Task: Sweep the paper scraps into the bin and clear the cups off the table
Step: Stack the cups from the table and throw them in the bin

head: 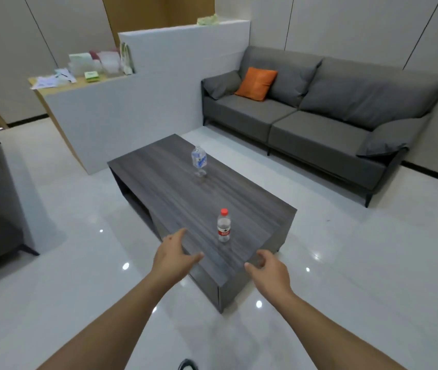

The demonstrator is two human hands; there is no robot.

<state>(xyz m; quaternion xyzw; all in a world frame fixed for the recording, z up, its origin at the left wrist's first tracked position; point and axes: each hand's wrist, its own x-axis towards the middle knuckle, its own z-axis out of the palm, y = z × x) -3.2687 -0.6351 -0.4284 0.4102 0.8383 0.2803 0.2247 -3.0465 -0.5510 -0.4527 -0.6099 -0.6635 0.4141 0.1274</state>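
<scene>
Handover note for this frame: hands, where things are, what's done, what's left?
Left hand: open, empty, fingers spread over the near end of the coffee table.
Right hand: open, empty, fingers loosely curled at the table's near corner.
On the table: red-capped bottle upright near the hands; clear bottle upright at the far end.
No paper scraps, cups or bin in view.
Done: cannot tell from this frame.
Left: both bottles remain on the table; locate the bin.

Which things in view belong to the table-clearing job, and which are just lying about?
Job:
dark wood-grain coffee table
red-capped clear plastic bottle
blue-labelled clear plastic bottle
No cups, scraps or bin show.

Lying about:
grey fabric sofa
orange square cushion
papers on counter
</scene>
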